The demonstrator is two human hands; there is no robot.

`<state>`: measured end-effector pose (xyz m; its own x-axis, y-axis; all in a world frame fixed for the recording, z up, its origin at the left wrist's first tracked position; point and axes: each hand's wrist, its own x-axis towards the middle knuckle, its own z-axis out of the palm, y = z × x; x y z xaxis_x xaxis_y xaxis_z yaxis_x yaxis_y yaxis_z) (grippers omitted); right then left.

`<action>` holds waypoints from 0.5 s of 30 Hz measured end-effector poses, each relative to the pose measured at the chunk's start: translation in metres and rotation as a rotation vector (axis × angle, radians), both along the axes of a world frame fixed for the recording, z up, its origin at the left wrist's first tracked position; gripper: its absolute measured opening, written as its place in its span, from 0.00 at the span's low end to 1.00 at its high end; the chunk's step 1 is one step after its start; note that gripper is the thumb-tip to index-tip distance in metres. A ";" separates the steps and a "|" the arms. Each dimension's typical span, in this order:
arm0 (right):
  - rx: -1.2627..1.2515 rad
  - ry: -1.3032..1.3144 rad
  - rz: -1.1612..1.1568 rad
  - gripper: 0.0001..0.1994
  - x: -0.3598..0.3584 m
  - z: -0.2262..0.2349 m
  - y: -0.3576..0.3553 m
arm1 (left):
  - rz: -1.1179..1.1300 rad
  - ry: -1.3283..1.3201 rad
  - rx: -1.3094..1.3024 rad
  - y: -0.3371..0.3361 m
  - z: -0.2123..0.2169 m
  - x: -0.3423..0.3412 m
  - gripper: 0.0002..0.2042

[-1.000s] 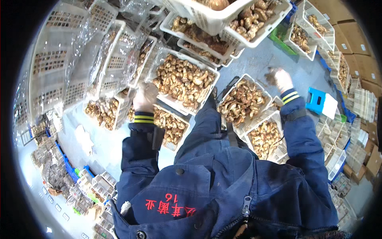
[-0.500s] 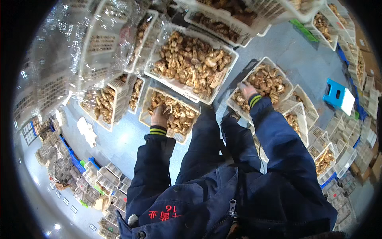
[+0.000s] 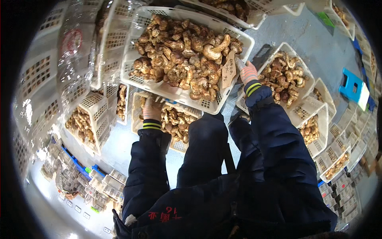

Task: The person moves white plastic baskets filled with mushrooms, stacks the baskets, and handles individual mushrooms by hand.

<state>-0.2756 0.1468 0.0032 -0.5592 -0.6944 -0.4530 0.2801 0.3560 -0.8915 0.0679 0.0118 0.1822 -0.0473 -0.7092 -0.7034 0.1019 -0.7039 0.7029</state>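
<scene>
A large white plastic crate full of brown, thick-stemmed mushrooms lies in front of me, between my hands. At its right rim, my right hand, in a striped covering, is closed on the edge beside a cardboard tag with handwriting. My left hand has its fingers bent against the crate's near left side; the fingertips are partly hidden there. Below that hand, a smaller crate of mushrooms is partly covered by the large one. Another mushroom crate stands just right of my right hand.
Stacked white crates wrapped in clear plastic rise at the left. A crate of mushrooms stands below them. More crates line the right side. A blue object lies on the floor at the right.
Both hands have left the mushrooms in the two smaller crates and moved to the large crate's sides. The large crate now looks bigger and nearer, and the view has shifted.
</scene>
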 end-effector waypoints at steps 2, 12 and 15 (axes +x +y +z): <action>0.065 0.091 0.123 0.21 0.001 0.031 -0.006 | -0.002 0.066 -0.093 -0.013 -0.007 0.010 0.20; 0.214 0.031 0.029 0.19 -0.037 0.048 -0.042 | 0.112 -0.063 -0.049 -0.067 -0.010 0.003 0.22; 0.291 0.311 0.191 0.14 -0.050 0.046 -0.038 | 0.084 -0.089 0.029 -0.058 -0.006 -0.007 0.23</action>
<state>-0.3256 0.1091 0.0492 -0.5742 -0.6671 -0.4747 -0.0797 0.6226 -0.7785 0.0611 -0.0466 0.1766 0.0752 -0.6870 -0.7228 0.0998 -0.7160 0.6909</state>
